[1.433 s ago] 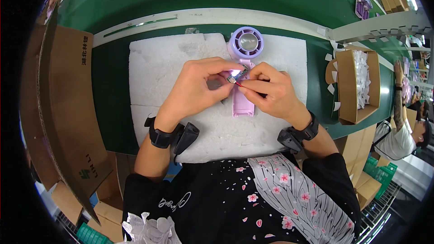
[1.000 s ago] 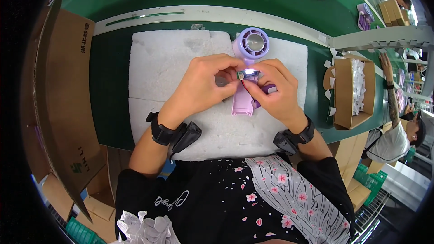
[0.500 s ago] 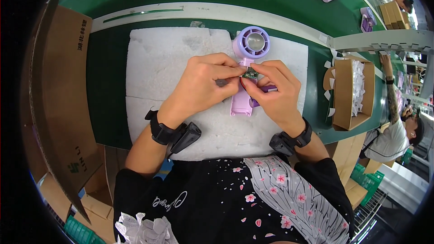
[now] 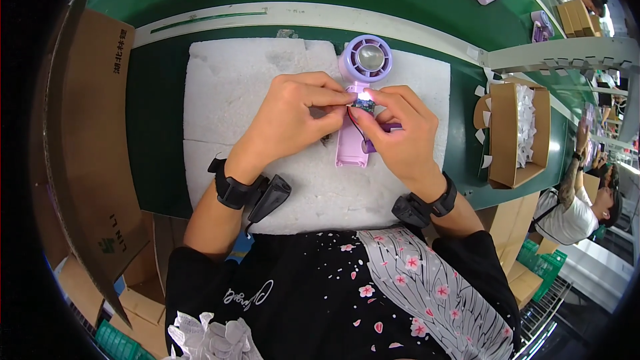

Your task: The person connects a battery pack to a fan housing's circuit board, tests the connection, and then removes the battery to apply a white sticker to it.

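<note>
The left grip point(image 4: 290, 110) is narrow, thumb and forefinger nearly together at the nine-o'clock end of a small green circuit board point(image 4: 364, 104); whether it pinches the board's edge or the leads there, I cannot tell. Under that hand, a white foam mat point(image 4: 227, 93) lies on the green bench point(image 4: 157, 127), soft enough, I judge, to spare plastic from scratches. The board is over the mat, above the lilac fan's handle shell point(image 4: 351, 150), with the round fan head point(image 4: 371, 58) at twelve o'clock and the shell's end at six. The board looks light and stiff but fragile: edges make the best hold, away from the parts on its face. The shell is probably light, smooth and a little slippery, best held along its side walls. Thin wires point(image 4: 361, 133) droop towards six o'clock, flexible and unfit for pulling. The right grip point(image 4: 403, 123) pinches the board from three o'clock. Below its thumb a purple cylinder point(image 4: 369, 148), partly hidden, is likely the heavier piece, best taken round its middle.
</note>
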